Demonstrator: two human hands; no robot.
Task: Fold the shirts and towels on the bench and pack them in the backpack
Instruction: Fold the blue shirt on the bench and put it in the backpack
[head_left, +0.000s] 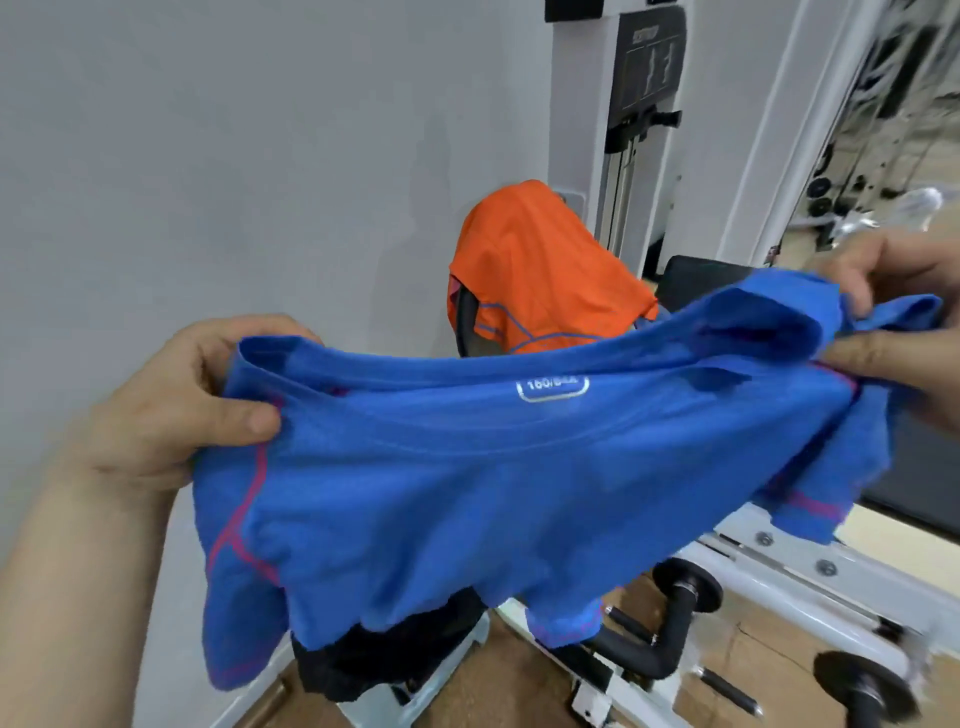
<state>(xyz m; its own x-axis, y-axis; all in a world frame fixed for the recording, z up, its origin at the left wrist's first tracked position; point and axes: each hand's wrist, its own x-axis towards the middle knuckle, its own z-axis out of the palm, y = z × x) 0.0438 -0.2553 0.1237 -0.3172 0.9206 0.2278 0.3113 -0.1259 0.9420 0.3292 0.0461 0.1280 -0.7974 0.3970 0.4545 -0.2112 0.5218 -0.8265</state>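
- Blue shirt (467, 493) hangs spread in the air, my left hand (171, 415) pinching one shoulder, my right hand (893, 312) pinching the other.
- Its hem hides most of a black shape (384, 660) below; I cannot tell what that is.
- Behind, an orange shirt (535, 275) drapes over a gym machine (639, 130); grey wall (208, 156), wooden floor (467, 696).
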